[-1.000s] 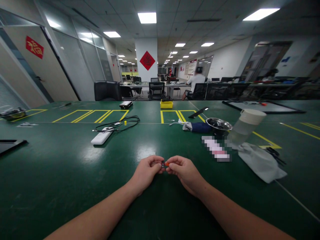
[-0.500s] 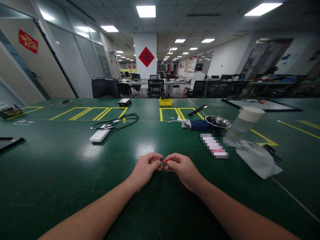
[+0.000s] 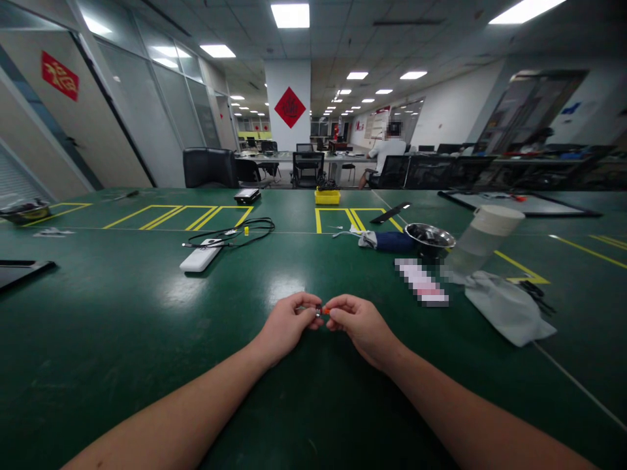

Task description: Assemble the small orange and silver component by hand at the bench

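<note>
Over the green table (image 3: 220, 385), my left hand (image 3: 289, 323) pinches a small dark-and-silver piece (image 3: 319, 312) between thumb and fingers. It is too small for me to tell its kind. My right hand (image 3: 360, 326) is closed on a small orange piece (image 3: 327, 311), whose right end the fingertips hide. The two pieces meet or nearly meet between my hands; I cannot tell whether they are joined. Both forearms reach in from the lower corners of the view.
Left of my hands lies a white power bank (image 3: 200, 258) with a looped black cable (image 3: 264, 225). To the right are a metal bowl (image 3: 430, 239), a bottle (image 3: 484, 241), a grey pouch (image 3: 507, 310) and a blue cloth bundle (image 3: 392, 241). A yellow box (image 3: 327, 196) stands farther back.
The whole view has shifted slightly with the head. My hands keep the same pinch on the two small pieces, with barely any movement between them.
</note>
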The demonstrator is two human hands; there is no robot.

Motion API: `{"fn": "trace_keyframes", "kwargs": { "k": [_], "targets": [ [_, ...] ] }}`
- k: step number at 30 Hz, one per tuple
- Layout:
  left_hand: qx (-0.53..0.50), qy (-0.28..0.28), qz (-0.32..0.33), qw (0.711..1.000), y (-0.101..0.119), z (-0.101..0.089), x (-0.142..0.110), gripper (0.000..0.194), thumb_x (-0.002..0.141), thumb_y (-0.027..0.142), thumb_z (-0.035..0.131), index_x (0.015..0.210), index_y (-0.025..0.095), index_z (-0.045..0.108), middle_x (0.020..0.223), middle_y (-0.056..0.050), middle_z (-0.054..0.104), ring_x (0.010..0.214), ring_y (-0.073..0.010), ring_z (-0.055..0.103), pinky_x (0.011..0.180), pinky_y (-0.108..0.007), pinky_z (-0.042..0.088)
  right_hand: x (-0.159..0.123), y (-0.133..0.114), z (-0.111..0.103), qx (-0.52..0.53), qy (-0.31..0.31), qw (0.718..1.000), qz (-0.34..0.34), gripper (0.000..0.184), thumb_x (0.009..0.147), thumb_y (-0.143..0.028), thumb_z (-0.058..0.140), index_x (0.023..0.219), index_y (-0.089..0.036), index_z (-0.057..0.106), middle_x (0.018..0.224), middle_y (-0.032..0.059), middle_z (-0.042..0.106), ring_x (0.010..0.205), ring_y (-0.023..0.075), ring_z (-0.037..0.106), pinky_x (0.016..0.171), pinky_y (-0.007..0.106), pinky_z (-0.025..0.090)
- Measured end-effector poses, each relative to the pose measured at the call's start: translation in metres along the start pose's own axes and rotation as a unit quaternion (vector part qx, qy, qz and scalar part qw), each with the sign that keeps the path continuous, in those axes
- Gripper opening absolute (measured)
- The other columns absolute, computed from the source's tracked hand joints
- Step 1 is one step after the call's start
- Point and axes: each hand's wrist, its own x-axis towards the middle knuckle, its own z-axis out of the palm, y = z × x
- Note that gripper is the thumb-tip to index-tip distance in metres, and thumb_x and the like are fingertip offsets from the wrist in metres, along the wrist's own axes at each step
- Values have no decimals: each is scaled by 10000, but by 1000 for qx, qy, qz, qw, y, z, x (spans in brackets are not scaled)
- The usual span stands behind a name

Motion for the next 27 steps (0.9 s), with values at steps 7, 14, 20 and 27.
{"fn": "trace_keyframes", "kwargs": {
  "k": [7, 14, 20, 27],
  "targets": [
    [-9, -5, 2, 1000, -3, -1, 1, 306, 790, 138, 554, 1091, 128, 610, 936, -78, 657, 768, -149, 667, 684, -255, 525, -1, -2, 0, 3, -3, 1000, 2, 145, 754, -190, 645, 884, -126, 653, 779, 44, 659, 666, 135, 610, 671, 292, 469],
    [-36, 0, -10, 999, -5, -1, 1, 208, 842, 212, 536, 1010, 117, 615, 901, -90, 665, 763, -156, 670, 678, -263, 537, -2, -1, 2, -10, 15, 1000, 5, 155, 743, -193, 660, 884, -128, 652, 759, 49, 670, 697, 155, 634, 717, 316, 492],
    [-9, -10, -14, 1000, -5, 1, 0, 242, 794, 230, 609, 1016, 136, 616, 899, -84, 676, 772, -167, 669, 666, -262, 532, -1, 0, 2, 3, 19, 1000, -3, 143, 737, -200, 672, 861, -130, 653, 776, 66, 694, 740, 179, 661, 759, 332, 495],
    [4, -5, 0, 1000, -9, 2, 2, 235, 803, 216, 571, 1010, 123, 629, 842, -71, 684, 698, -135, 639, 671, -257, 506, 0, 2, 3, 11, 11, 1000, 1, 126, 737, -192, 663, 844, -126, 664, 800, 70, 689, 759, 173, 651, 762, 326, 493]
  ]
}}
